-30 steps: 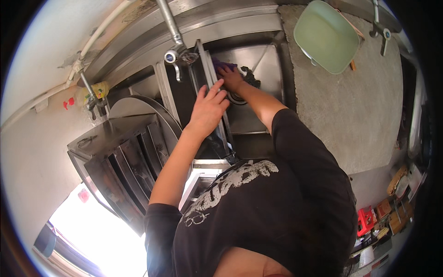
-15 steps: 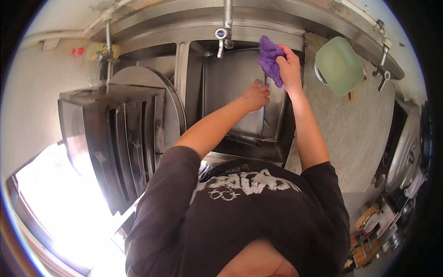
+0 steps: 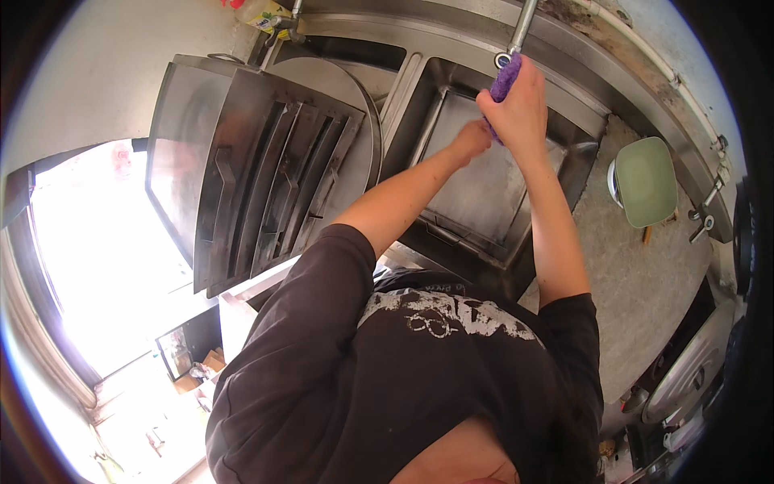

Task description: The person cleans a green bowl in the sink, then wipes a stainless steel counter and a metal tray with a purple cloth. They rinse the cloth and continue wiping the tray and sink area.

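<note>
Strong white light is pouring through an opening (image 3: 97,258) on the left, washing out most of the view beyond. A pale wall (image 3: 113,89) is rising above that opening. On the right, a grey counter (image 3: 645,298) is stretching toward the lower part of the room. A metal ledge (image 3: 592,77) is curving along the back, and above it a pipe (image 3: 671,79) is running along a bluish wall (image 3: 685,36).
</note>
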`<state>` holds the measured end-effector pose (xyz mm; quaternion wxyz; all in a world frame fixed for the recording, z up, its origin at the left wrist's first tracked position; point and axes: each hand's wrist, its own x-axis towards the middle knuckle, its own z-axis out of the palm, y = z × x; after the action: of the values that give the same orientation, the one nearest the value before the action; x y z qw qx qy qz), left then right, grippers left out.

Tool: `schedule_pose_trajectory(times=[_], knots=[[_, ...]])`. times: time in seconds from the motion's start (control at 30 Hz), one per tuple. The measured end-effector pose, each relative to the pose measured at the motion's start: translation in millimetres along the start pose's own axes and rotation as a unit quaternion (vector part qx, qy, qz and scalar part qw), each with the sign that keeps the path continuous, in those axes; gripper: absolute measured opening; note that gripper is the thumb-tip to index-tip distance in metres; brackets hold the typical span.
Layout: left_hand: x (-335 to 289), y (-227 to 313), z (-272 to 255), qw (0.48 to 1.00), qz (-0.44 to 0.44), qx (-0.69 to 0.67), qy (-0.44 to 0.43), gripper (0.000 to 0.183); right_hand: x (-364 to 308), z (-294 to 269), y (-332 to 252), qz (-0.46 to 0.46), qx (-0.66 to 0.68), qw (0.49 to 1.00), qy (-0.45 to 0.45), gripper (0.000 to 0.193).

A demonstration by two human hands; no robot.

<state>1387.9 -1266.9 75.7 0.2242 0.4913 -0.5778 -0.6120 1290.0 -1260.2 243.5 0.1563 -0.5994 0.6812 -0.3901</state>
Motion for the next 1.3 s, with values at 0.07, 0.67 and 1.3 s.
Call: schedule_pose_trajectory(times=[0.07, 0.67, 1.3], knots=[[10, 15, -13, 0.945, -0.119, -0.305, 0.007, 0.028, 5, -9, 2, 0.001, -0.015, 0.999, -0.049, 0.064], [29, 81, -37, 0.894, -0.080, -0.435, 0.073, 0.018, 14, 31, 138, 0.204, 0.461, 0.846, -0.175, 0.046], [8, 104, -51, 0.978, -0.035, -0.115, 0.170, 0.014, -5, 70, 136, 0.032, 0.161, 0.983, -0.088, 0.046]])
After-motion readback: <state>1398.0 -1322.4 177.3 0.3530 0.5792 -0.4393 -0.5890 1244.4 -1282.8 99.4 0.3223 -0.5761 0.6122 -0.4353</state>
